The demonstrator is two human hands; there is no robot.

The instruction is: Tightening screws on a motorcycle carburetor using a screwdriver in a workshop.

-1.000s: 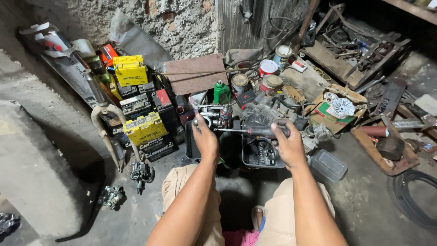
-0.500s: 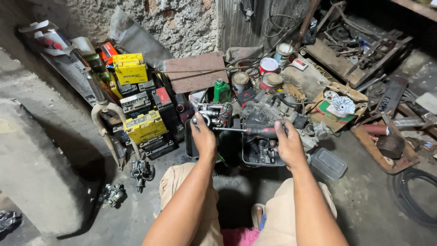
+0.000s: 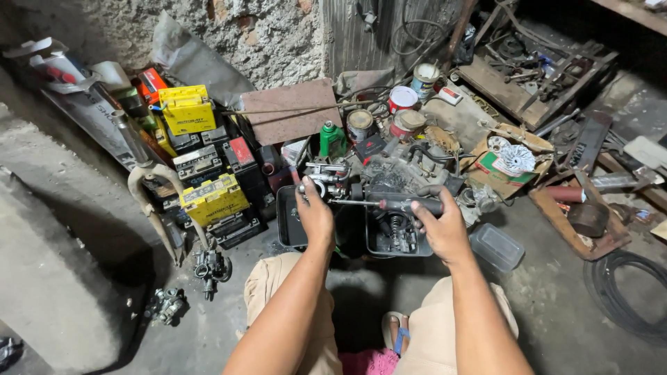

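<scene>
Down below, I see my right hand point(image 3: 443, 229) wrapped tight around the dark grip of a long screwdriver point(image 3: 389, 203) held level, while my left hand point(image 3: 316, 217) is clenched on a small metal engine part point(image 3: 326, 182) at the tool's tip, both forearms stretched forward over a black tray point(image 3: 288, 226). Around them lies a grimy concrete floor point(image 3: 556, 298) under a rough plastered wall point(image 3: 271, 35), with yellow batteries point(image 3: 186, 109), paint tins point(image 3: 401, 98) and a green bottle point(image 3: 332, 139) crowded together. Just where the tip meets the part is hidden by my left fingers, and the pile behind is too cluttered to sort out.
</scene>
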